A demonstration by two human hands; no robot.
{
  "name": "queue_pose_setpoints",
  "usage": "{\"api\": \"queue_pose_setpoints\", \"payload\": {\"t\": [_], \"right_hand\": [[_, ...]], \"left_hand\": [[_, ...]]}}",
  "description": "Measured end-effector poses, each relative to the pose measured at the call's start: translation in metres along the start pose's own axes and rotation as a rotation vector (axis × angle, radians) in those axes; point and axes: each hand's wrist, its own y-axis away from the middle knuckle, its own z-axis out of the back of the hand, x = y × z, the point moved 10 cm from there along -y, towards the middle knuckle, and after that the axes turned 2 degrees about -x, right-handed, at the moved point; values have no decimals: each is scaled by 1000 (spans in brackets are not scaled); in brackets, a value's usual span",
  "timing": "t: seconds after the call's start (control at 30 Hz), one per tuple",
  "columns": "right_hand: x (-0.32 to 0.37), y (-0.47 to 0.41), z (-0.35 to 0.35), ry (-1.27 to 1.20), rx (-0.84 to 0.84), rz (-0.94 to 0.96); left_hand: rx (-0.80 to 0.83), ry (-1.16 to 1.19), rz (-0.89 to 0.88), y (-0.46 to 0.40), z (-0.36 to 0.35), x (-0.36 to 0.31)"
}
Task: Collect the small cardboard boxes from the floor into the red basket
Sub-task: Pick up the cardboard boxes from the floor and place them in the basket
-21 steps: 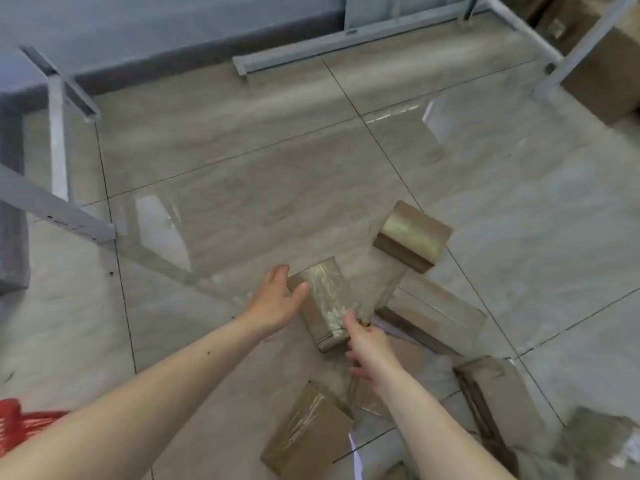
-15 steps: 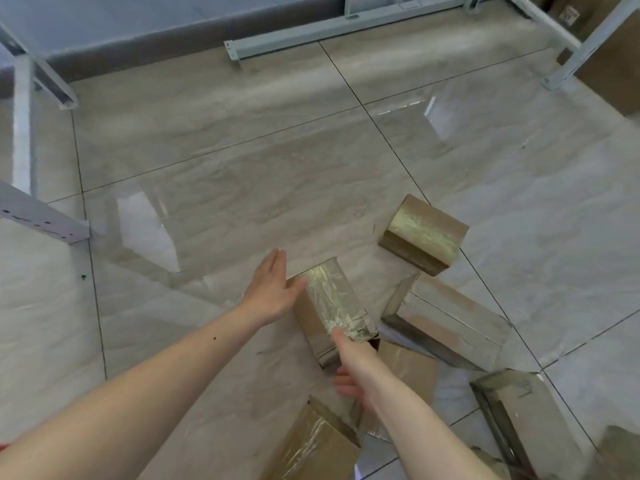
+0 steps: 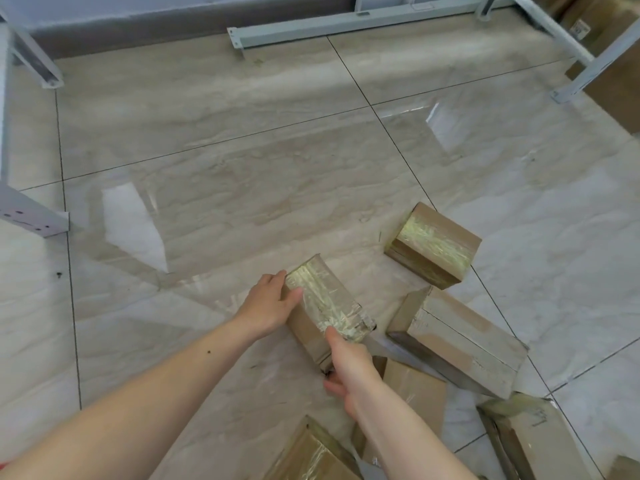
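A small taped cardboard box lies on the tiled floor between my hands. My left hand grips its far left end, thumb on the taped top. My right hand holds its near end, thumb on top and fingers curled under the corner. Several more cardboard boxes lie around: a taped one behind to the right, a longer one at right, one under my right wrist, one at the bottom edge, another at bottom right. A sliver of the red basket shows at the bottom left edge.
Grey metal shelf legs and rails stand at the left, along the back and at the right. Large brown cartons sit behind the right legs. Glossy tiled floor stretches ahead.
Both hands have closed on the small taped box: the left thumb now lies over its top and the right fingers wrap under its near corner. The view has shifted, and the basket is almost out of frame.
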Motion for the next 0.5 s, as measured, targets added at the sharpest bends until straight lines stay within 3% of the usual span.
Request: {"api": "queue_pose_setpoints", "payload": {"t": [0.23, 0.5], "right_hand": [[17, 35, 10, 35, -63, 87], [56, 168, 43, 133, -115, 204]], "left_hand": [[-133, 68, 61, 32, 37, 2], [-244, 116, 119, 133, 115, -23]]}}
